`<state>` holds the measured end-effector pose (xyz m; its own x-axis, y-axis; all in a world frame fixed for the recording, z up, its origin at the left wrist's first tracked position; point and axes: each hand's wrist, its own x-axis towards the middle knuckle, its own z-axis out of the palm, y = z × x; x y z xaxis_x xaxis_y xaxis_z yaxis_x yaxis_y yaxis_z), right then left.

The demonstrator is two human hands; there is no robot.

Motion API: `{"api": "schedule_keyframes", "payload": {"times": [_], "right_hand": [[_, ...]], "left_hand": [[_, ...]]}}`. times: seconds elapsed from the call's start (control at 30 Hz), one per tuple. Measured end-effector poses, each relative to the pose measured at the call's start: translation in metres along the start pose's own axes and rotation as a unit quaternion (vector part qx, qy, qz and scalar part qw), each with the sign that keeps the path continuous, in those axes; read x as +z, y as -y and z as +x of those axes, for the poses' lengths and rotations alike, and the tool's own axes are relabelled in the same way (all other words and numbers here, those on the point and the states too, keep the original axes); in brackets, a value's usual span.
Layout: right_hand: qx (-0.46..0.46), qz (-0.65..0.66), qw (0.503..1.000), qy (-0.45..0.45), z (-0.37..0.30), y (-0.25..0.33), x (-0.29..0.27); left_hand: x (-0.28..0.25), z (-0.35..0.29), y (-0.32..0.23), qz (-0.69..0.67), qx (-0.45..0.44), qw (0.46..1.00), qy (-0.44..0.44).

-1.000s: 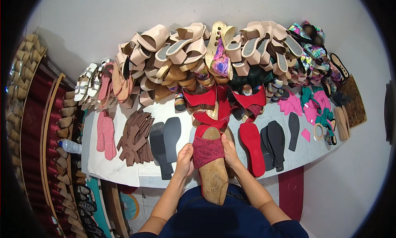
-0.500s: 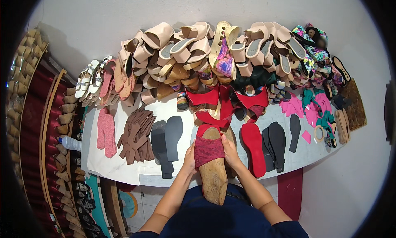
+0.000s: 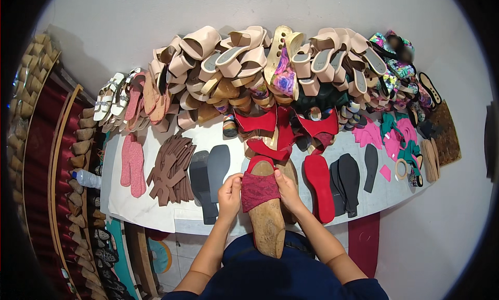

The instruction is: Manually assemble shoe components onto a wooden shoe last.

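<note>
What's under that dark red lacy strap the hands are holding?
A wooden foot shape, poking out above and below the strap. Its middle is covered by the strap, so that part can't be seen.

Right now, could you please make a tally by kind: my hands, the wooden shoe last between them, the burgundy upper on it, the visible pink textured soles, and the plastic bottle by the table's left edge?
Hands (left hand, right hand): 2
Wooden shoe last: 1
Burgundy upper: 1
Pink textured soles: 2
Plastic bottle: 1
Total: 7
</note>
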<state>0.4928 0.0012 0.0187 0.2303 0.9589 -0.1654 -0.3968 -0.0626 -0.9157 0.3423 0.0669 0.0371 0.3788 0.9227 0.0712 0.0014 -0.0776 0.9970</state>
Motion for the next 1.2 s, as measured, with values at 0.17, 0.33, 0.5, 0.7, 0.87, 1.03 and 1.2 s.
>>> {"api": "schedule_keyframes", "payload": {"times": [0.17,0.33,0.5,0.7,0.87,1.03,1.2], "right_hand": [[-0.007,0.059,0.998,-0.026,0.003,-0.006,-0.001],[-0.012,0.013,0.996,-0.088,0.004,-0.011,0.002],[-0.015,-0.041,0.989,-0.14,0.006,-0.027,-0.011],[0.009,-0.104,0.981,-0.164,-0.002,-0.014,-0.005],[0.049,-0.089,0.99,-0.093,0.001,-0.008,-0.007],[0.034,0.137,0.988,-0.063,-0.005,0.0,0.014],[0.09,0.307,0.947,-0.034,-0.01,-0.004,0.018]], "left_hand": [[0.0,-0.012,-0.002,-0.125,-0.062,0.988,0.06],[0.026,-0.017,-0.008,-0.197,-0.109,0.972,0.069],[0.024,-0.013,-0.006,-0.347,-0.182,0.914,0.108],[0.017,-0.01,-0.002,-0.372,-0.204,0.897,0.123],[0.013,-0.009,-0.006,-0.365,-0.209,0.9,0.111],[0.009,-0.004,-0.006,-0.351,-0.186,0.91,0.118],[0.009,-0.004,-0.005,-0.402,-0.209,0.884,0.118]]}}
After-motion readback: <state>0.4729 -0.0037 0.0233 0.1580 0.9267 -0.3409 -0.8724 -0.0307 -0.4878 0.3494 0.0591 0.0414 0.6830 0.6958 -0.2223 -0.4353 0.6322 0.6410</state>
